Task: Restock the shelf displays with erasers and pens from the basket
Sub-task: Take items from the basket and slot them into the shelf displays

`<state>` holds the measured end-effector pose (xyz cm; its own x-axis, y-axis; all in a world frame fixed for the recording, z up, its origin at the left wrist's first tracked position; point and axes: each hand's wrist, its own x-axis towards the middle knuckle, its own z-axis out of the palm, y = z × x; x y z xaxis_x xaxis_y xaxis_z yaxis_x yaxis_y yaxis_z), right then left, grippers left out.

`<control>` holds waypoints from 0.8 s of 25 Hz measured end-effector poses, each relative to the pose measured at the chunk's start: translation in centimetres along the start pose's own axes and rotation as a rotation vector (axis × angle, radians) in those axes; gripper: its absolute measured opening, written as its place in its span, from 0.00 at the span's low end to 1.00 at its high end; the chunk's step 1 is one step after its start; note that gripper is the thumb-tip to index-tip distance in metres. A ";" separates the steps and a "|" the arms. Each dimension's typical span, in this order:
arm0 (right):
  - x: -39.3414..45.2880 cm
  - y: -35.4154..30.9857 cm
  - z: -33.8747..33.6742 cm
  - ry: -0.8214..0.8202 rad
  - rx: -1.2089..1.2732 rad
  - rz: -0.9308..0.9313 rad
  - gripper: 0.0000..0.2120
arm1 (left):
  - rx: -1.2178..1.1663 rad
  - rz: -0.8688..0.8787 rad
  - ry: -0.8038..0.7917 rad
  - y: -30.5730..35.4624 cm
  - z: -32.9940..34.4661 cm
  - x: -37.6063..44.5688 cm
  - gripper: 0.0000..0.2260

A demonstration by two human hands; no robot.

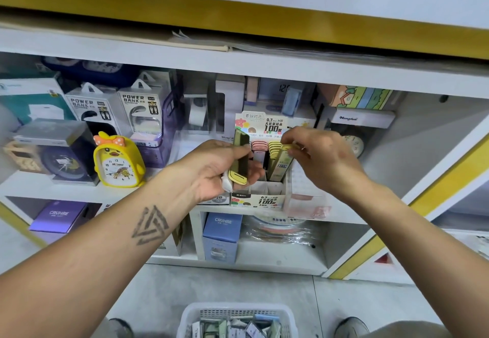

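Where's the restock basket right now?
In the head view, the white basket sits on the floor at bottom centre, between the person's shoes, below the shelf unit.

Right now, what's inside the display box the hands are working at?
The display box holds upright pink cases and yellow cases. The right hand slots another yellow one in. The front compartments look empty. The left hand covers the box's left side.

Yellow, pink and white things on the shelf

The duck clock (117,161) is yellow with an orange spotted bow; the basket (235,316) is white.
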<state>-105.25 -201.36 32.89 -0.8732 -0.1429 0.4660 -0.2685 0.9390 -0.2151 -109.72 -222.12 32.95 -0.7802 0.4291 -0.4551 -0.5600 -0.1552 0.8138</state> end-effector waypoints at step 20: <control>0.3 -3.4 -0.9 -0.221 0.408 -0.104 0.28 | -0.014 0.058 -0.139 -0.1 0.0 -0.3 0.12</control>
<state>-104.22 -204.33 34.56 -0.8870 -0.3345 0.3184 -0.4583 0.7228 -0.5172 -109.38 -222.21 33.01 -0.7659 0.5377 -0.3526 -0.5199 -0.1951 0.8316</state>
